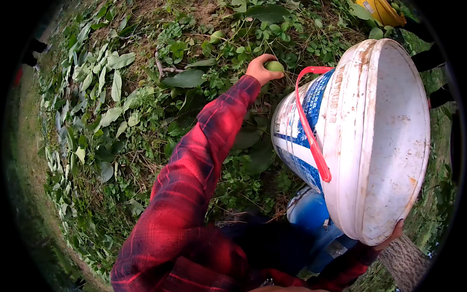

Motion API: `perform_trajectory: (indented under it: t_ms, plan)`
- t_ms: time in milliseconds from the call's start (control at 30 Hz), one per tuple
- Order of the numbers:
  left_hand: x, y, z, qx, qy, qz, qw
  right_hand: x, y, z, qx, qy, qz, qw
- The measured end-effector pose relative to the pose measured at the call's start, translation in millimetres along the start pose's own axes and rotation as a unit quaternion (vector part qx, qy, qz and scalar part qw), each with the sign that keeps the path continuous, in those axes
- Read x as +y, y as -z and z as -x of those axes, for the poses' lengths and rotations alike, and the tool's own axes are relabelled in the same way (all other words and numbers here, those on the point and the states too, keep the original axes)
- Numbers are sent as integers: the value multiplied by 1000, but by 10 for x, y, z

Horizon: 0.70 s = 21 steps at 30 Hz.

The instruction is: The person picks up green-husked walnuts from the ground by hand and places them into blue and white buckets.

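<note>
My left hand (263,71), at the end of a red plaid sleeve, is closed around a round green fruit (274,66) just above the leafy ground. Tipped on its side to the right is a large white bucket (348,141) with a blue printed band and a red handle (308,124). Its mouth faces right, and the part of its inside that shows is bare and stained. At the bucket's lower rim my right hand (392,235) grips the edge; some of its fingers are hidden.
Another green fruit (217,36) lies among the weeds farther off. A blue container (309,209) stands beneath the white bucket. At the far right are a yellow container (383,11) and someone's dark-clothed limbs (430,57). A tree trunk (404,262) rises at the lower right.
</note>
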<state>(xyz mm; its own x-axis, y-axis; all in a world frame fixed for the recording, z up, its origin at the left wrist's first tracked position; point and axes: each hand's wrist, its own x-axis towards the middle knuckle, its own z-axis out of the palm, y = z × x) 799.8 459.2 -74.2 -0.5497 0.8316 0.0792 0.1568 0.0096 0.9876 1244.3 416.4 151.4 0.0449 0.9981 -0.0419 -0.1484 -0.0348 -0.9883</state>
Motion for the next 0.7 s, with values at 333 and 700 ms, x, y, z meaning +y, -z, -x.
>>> perform_trajectory:
  t_ms: [333, 700]
  plan:
    - [1314, 1456, 1245, -237, 39, 612, 753, -184, 16, -216, 52, -13, 198, 979]
    - [2569, 438, 2282, -451, -83, 395, 796, -598, -1840, 1138, -521, 536, 350, 565]
